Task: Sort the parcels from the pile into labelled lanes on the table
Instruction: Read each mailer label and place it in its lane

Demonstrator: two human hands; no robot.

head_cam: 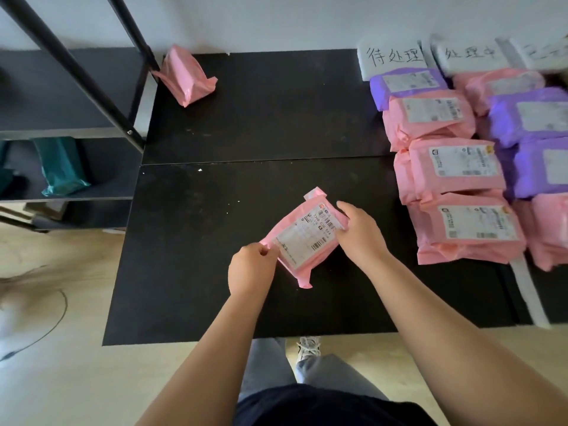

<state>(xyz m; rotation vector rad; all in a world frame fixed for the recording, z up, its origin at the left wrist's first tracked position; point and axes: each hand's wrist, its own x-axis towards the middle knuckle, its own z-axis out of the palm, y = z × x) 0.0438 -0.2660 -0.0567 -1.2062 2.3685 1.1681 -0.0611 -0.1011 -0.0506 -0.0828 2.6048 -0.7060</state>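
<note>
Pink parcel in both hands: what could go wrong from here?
The left hand pinches only a corner of the pink parcel while the right hand grips its other edge; it could slip if one releases early.
The lane rows are packed and overlapping, so another parcel may slide across the white divider strip.
The lone parcel at the far left corner is easily overlooked.

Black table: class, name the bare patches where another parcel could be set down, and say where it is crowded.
Bare: the far middle of the black table, between the lone pink parcel at its far left corner and the parcel rows; also the near left part, left of the held parcel. Crowded: the right side below the handwritten signs, where parcels overlap.
</note>
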